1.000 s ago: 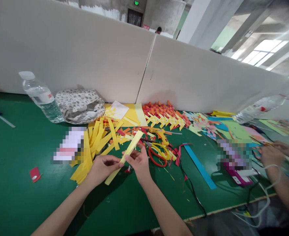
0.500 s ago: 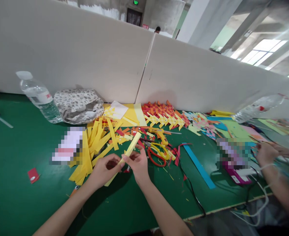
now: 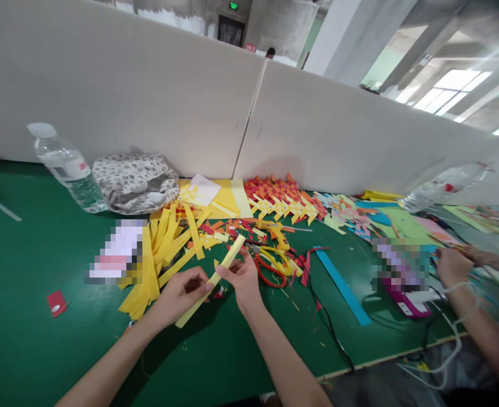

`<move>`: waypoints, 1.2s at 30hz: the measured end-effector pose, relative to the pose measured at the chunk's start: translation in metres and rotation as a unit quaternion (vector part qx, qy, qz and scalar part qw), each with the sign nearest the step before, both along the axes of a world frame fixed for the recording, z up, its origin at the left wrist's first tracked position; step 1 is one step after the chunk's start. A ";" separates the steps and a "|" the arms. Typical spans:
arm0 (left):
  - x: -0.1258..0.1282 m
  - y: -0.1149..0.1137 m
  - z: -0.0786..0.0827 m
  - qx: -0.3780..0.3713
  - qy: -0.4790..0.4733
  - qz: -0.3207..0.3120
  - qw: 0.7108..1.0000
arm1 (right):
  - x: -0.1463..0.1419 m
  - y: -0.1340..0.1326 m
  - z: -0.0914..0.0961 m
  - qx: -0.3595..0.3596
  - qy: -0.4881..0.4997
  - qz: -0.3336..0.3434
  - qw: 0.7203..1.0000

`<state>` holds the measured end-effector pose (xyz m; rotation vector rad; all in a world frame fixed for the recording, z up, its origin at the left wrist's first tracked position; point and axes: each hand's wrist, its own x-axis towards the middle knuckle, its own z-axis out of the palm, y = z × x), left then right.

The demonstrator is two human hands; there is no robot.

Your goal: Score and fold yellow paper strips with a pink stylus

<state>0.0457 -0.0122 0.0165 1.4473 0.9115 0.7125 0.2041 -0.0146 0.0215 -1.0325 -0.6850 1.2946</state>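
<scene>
A pale yellow paper strip (image 3: 198, 311) runs slantwise between my two hands above the green table. My left hand (image 3: 186, 295) pinches it near the middle, thumb on top. Higher up the strip, my right hand (image 3: 239, 278) grips it between thumb and fingers. Just left of them lies a loose pile of deeper yellow paper strips (image 3: 150, 282). Scissors with red and yellow handles (image 3: 270, 271) rest right of my right hand, beside a yellow glue gun (image 3: 277, 233). Behind these sit woven red and yellow paper fish (image 3: 285, 206).
A water bottle (image 3: 69, 169) and a patterned cloth bag (image 3: 134, 183) stand at the back left. A blue paper strip (image 3: 342, 285) and a black cord (image 3: 328, 319) lie to the right. Another person's hands (image 3: 455, 265) work at the far right.
My hands have moved slightly apart along the paper strip. Its lower end reaches a little farther down and left, and my right hand has shifted slightly right.
</scene>
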 end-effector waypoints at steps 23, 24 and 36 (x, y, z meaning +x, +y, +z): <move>-0.002 -0.003 0.010 0.135 0.177 0.013 0.975 | -0.005 -0.003 -0.005 0.050 -0.046 -0.018 0.998; -0.002 -0.003 0.011 0.127 0.170 0.009 0.977 | -0.007 -0.004 -0.005 0.052 -0.050 -0.012 0.997; -0.002 -0.005 0.017 0.081 0.139 -0.004 0.987 | -0.003 -0.001 -0.003 0.048 -0.011 -0.038 0.998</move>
